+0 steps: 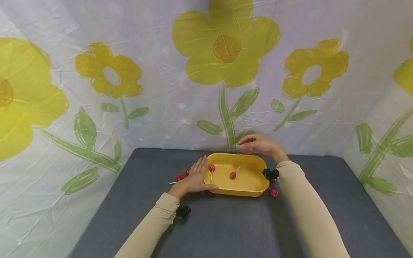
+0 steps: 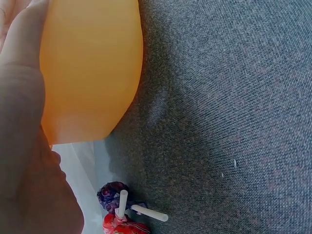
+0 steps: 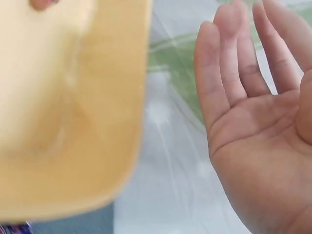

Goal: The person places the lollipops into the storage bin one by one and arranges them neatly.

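A yellow plastic container (image 1: 237, 192) stands on the dark table with two lollipops inside. One lollipop (image 1: 212, 167) lies by its left wall, the other lollipop (image 1: 233, 175) near the middle. My left hand (image 1: 193, 180) rests against the container's left end, fingers straight along that side and thumb at the front rim. Seen from the left wrist, the thumb lies against the outer wall (image 2: 92, 68). Above the back right rim hovers my right hand (image 1: 258, 146), fingers loosely extended. The right wrist view shows its palm (image 3: 258, 141) with nothing in it.
Red lollipops (image 1: 179, 177) lie left of the container, beside the left hand. To the right are a pink lollipop (image 1: 274, 192) and another partly hidden by the right wrist. A flower-printed cloth (image 1: 167, 107) hangs behind the grey table (image 1: 232, 225).
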`<state>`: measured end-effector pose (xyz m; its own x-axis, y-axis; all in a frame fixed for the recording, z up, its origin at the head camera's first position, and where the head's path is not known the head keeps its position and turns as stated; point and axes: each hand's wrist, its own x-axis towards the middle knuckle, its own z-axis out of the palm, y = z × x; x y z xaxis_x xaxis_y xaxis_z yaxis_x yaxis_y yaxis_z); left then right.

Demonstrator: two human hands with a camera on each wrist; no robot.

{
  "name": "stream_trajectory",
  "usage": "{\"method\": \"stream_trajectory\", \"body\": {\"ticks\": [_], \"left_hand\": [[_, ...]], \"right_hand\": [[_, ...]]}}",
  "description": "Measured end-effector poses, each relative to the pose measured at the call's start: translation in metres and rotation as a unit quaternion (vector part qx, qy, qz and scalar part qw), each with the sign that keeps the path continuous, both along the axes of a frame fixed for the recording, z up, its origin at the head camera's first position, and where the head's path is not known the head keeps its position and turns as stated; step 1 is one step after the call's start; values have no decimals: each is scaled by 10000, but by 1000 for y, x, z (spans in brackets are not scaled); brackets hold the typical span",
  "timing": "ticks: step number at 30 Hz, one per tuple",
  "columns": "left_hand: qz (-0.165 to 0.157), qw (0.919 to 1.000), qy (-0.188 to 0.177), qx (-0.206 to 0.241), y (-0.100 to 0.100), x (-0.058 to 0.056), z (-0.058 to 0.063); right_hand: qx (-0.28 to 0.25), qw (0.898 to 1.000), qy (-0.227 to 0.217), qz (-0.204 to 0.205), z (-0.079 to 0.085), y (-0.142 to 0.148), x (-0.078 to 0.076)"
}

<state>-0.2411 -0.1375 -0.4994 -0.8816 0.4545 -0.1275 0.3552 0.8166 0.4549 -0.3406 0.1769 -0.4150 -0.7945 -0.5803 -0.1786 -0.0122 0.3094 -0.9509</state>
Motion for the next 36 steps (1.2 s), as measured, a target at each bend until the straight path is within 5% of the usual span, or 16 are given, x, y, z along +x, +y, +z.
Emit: {"method": "stream_trajectory", "body": {"ticks": [22,36], "left_hand": [[38,9999,34,-95,1,-1,-1],[73,10000,25,-26,2,1,2]], "right_hand": [[978,9923,3,757,-45,-34,16],[1810,9711,-437,1495,-63,-46,17]]}}
